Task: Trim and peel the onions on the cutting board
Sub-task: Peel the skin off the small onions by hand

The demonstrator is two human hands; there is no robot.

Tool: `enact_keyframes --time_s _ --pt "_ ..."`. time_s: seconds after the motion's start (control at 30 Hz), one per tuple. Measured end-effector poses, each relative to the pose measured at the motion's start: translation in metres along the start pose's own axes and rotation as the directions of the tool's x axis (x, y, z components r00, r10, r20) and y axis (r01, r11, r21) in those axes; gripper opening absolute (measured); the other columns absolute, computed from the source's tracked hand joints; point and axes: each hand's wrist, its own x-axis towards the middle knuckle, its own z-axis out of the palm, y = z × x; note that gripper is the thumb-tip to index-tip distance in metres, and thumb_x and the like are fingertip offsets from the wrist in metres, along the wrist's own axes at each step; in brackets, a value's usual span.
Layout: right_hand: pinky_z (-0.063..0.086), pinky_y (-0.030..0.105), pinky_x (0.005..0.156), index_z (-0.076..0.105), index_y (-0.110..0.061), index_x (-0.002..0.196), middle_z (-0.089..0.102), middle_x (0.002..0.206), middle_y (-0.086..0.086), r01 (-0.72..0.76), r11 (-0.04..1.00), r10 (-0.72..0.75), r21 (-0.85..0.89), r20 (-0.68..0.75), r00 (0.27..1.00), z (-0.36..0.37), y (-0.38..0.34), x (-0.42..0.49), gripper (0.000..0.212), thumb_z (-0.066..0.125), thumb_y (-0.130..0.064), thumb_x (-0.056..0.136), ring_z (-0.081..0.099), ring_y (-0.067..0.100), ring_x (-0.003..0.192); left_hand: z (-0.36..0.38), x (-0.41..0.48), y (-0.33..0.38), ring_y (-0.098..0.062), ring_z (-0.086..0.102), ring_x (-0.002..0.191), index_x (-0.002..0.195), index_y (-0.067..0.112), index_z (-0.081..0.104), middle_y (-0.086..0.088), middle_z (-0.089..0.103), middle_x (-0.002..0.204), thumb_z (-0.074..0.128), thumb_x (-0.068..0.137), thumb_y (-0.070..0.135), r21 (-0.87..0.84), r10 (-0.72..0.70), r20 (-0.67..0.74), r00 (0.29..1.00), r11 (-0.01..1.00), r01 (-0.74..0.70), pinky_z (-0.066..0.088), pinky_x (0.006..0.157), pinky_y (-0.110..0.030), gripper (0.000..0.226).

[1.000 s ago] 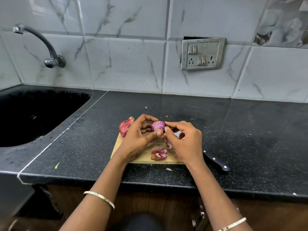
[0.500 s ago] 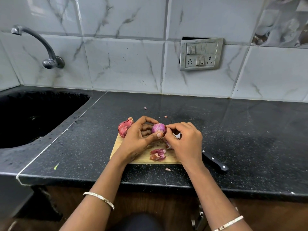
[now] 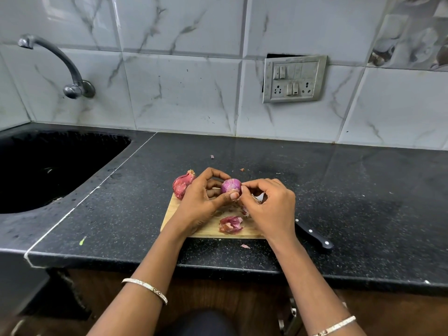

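Onion (image 3: 231,186): part-peeled, gripped by left hand (image 3: 202,202) over cutting board (image 3: 169,215).
Right hand (image 3: 270,209): fingers pinch its skin.
Knife (image 3: 314,235): worktop (image 3: 363,202), right of board.

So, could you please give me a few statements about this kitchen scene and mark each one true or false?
1. The left hand holds the partly peeled onion above the cutting board. True.
2. The right hand grips the knife. False: the knife lies on the counter, and the right hand pinches at the onion's side.
3. An unpeeled onion sits at the board's far left corner. True.
4. The loose onion skins lie in the sink. False: they lie on the board.
5. The tap is on the right of the wall. False: it is on the left, above the sink.
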Motion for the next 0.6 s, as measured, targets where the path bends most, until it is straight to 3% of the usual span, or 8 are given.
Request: enact_keyframes --time_s 0.2,0.4,0.6 --pt "0.05 0.033 0.067 0.07 -0.02 0.078 0.066 0.075 -0.013 -0.013 0.999 0.013 -0.034 0.007 1.0 0.0007 -0.0012 -0.0002 0.007 0.076 -0.022 0.081 0.059 0.012 0.074 -0.0004 0.0009 -0.0011 -0.027 0.075 0.096 0.115 0.013 0.061 -0.013 0.073 0.108 0.086 0.073 0.025 0.025 0.0 0.013 1.0 1.0 0.0 0.063 0.086 -0.046 0.051" --pt "0.041 0.028 0.068 0.066 -0.02 0.081 0.064 0.078 -0.012 -0.026 0.998 0.026 -0.06 0.005 1.0 0.0019 0.0001 -0.0007 0.009 0.075 -0.02 0.084 0.057 0.012 0.078 0.0001 0.0007 -0.0014 -0.029 0.075 0.096 0.115 0.014 0.061 -0.016 0.072 0.11 0.086 0.074 0.024 -0.021 -0.012 0.022 1.0 1.0 0.012 0.062 0.084 -0.043 0.05" --pt "0.042 0.028 0.07 0.067 -0.02 0.082 0.062 0.079 -0.013 -0.066 0.997 0.065 -0.041 -0.032 0.997 0.001 0.0012 -0.0002 0.008 0.073 -0.017 0.086 0.056 0.011 0.079 -0.0003 0.0 0.0008 -0.028 0.075 0.099 0.118 0.013 0.059 -0.012 0.073 0.112 0.083 0.077 0.023 -0.028 -0.019 0.048 0.999 0.999 0.02 0.061 0.083 -0.038 0.049"
